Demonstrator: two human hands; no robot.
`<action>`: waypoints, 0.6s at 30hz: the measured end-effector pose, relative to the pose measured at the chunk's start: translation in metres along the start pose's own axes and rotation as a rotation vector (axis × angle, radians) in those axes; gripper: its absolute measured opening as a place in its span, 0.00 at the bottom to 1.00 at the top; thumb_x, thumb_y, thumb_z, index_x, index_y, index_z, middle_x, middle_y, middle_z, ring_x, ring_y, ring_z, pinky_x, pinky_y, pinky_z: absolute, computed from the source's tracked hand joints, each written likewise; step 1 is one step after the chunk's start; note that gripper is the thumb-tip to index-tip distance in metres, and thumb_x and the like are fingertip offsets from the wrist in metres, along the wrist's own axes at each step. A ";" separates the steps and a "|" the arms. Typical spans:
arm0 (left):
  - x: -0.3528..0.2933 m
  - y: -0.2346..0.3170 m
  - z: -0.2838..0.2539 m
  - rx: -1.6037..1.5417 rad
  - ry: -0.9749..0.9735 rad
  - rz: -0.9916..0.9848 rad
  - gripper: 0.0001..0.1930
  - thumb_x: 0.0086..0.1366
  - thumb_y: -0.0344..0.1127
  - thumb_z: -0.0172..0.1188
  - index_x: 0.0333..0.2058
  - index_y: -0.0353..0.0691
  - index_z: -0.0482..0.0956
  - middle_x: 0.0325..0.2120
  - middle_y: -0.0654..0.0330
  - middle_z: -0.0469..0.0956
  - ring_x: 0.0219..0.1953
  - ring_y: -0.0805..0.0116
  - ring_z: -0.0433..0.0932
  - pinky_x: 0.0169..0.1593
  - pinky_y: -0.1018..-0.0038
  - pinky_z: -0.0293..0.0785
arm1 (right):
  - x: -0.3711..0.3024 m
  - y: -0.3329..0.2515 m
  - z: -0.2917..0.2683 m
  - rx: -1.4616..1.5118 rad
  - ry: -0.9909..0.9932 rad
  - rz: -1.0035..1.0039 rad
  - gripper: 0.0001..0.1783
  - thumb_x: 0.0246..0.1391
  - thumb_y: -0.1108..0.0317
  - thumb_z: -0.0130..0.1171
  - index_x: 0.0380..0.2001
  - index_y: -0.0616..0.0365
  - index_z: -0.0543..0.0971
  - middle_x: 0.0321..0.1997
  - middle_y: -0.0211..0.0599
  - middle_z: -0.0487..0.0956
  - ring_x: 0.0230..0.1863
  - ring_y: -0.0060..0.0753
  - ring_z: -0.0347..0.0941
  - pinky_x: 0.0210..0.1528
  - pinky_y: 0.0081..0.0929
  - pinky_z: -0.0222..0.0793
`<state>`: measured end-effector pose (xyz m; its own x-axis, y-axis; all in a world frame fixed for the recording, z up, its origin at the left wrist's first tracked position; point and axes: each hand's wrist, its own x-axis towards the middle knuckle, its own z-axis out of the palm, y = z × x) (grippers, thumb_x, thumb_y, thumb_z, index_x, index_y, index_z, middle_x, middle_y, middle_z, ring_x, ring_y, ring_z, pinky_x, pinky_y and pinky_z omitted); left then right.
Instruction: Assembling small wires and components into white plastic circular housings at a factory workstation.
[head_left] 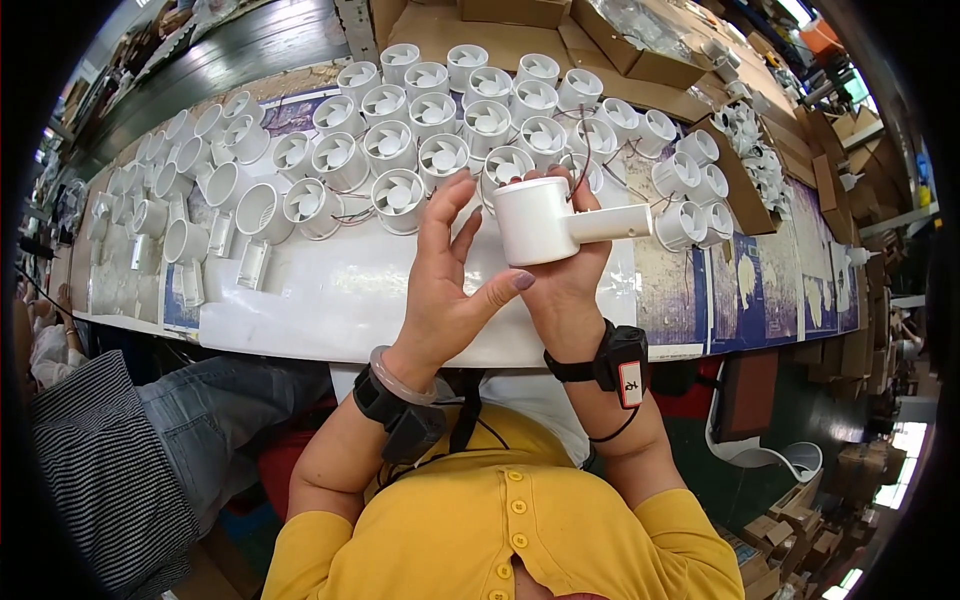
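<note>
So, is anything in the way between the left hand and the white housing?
Nothing visible stands between the left hand and the housing, which the right hand holds. The fans stand farther out on the table. Whether the left thumb touches the housing, I can't tell.

From here the white housing [530, 228] hides most of the fingers of the right hand [563, 295], and I can't see down inside it. It also partly covers a fan cup [508, 160] behind. The neighbour in a striped top [115, 480] is cut off at the left edge of view. White parts [745, 140] in that carton [733, 190] are too small to make out.
</note>
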<state>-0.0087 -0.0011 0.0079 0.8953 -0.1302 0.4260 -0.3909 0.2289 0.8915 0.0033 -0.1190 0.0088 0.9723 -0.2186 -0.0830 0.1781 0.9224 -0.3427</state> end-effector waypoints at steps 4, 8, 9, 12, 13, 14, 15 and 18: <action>-0.001 0.002 -0.005 -0.231 -0.163 -0.156 0.30 0.66 0.31 0.56 0.63 0.37 0.53 0.59 0.54 0.62 0.61 0.63 0.63 0.62 0.71 0.61 | -0.003 0.004 -0.005 -0.215 -0.179 -0.067 0.12 0.63 0.58 0.49 0.41 0.54 0.73 0.41 0.35 0.75 0.48 0.36 0.72 0.54 0.34 0.68; -0.003 0.005 -0.003 -0.323 -0.085 -0.273 0.27 0.69 0.34 0.53 0.63 0.36 0.54 0.57 0.56 0.65 0.58 0.64 0.67 0.59 0.71 0.65 | -0.007 0.009 -0.002 -0.418 -0.286 -0.196 0.15 0.63 0.59 0.48 0.45 0.57 0.73 0.48 0.36 0.74 0.53 0.30 0.69 0.55 0.29 0.67; -0.002 0.007 -0.007 -0.427 -0.041 -0.331 0.26 0.70 0.36 0.50 0.62 0.36 0.55 0.56 0.56 0.66 0.56 0.64 0.69 0.58 0.71 0.68 | -0.008 0.008 -0.001 -0.417 -0.289 -0.197 0.15 0.63 0.59 0.48 0.45 0.57 0.73 0.48 0.36 0.74 0.53 0.30 0.69 0.55 0.29 0.67; 0.001 0.009 -0.023 -0.635 0.046 -0.444 0.23 0.72 0.40 0.46 0.61 0.37 0.57 0.54 0.56 0.69 0.53 0.64 0.72 0.54 0.70 0.72 | -0.011 -0.003 0.002 -0.784 -0.475 -0.081 0.20 0.60 0.62 0.55 0.53 0.58 0.71 0.55 0.39 0.71 0.60 0.30 0.65 0.58 0.29 0.63; 0.001 0.007 -0.031 -0.723 0.003 -0.468 0.23 0.72 0.42 0.45 0.61 0.37 0.58 0.53 0.56 0.70 0.51 0.63 0.74 0.51 0.68 0.74 | -0.012 -0.007 0.000 -0.781 -0.473 -0.078 0.20 0.60 0.62 0.55 0.53 0.58 0.71 0.55 0.39 0.71 0.60 0.30 0.65 0.58 0.29 0.63; 0.001 0.007 -0.037 -0.810 -0.040 -0.493 0.23 0.73 0.44 0.43 0.60 0.38 0.59 0.52 0.55 0.71 0.49 0.63 0.75 0.49 0.67 0.76 | -0.011 -0.012 -0.002 -0.835 -0.500 -0.009 0.24 0.59 0.61 0.57 0.55 0.59 0.69 0.56 0.39 0.71 0.58 0.31 0.66 0.59 0.29 0.63; 0.001 0.006 -0.040 -0.897 -0.084 -0.517 0.23 0.73 0.46 0.42 0.59 0.39 0.60 0.51 0.55 0.72 0.47 0.62 0.76 0.46 0.66 0.78 | -0.010 -0.016 -0.003 -0.888 -0.527 0.061 0.27 0.57 0.60 0.59 0.57 0.59 0.68 0.57 0.39 0.71 0.57 0.32 0.67 0.59 0.30 0.63; 0.000 0.006 -0.039 -0.909 -0.065 -0.548 0.23 0.73 0.48 0.42 0.58 0.39 0.61 0.49 0.54 0.73 0.46 0.61 0.77 0.44 0.64 0.79 | -0.010 -0.019 -0.001 -0.921 -0.535 0.157 0.33 0.54 0.59 0.63 0.59 0.60 0.66 0.58 0.40 0.71 0.57 0.33 0.68 0.61 0.31 0.63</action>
<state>-0.0022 0.0381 0.0075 0.8775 -0.4785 0.0326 0.3921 0.7548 0.5259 -0.0103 -0.1341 0.0151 0.9542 0.2550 0.1566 0.0807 0.2847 -0.9552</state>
